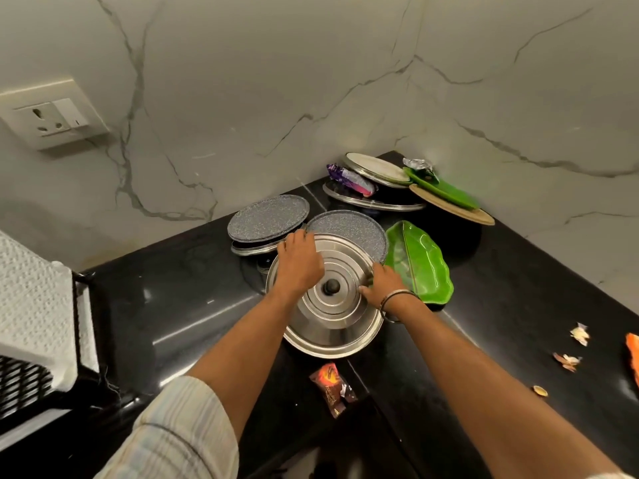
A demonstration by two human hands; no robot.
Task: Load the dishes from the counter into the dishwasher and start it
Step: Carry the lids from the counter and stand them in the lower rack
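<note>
A large round steel lid point(332, 326) with a black knob lies on the black counter point(173, 305), tilted a little. My left hand point(299, 262) rests on its far left rim, fingers curled over the edge. My right hand point(383, 283) grips its right rim. Under its far edge lies a grey speckled plate point(352, 224). Another grey speckled plate point(268, 217) sits on a steel plate to the left. A green leaf-shaped dish point(420, 262) lies just right of the lid. At the back corner are steel plates point(375, 169), a second green dish point(446, 190) and a tan plate point(460, 210).
Wrappers lie about: a purple one point(349, 179) on the back plates, foil point(418, 164) in the corner, a brown one point(332, 387) near the counter's front edge. Peel scraps point(567, 359) and an orange piece point(633, 361) lie at right. A paper-towel-covered rack point(38, 316) stands left, under a wall socket point(52, 115).
</note>
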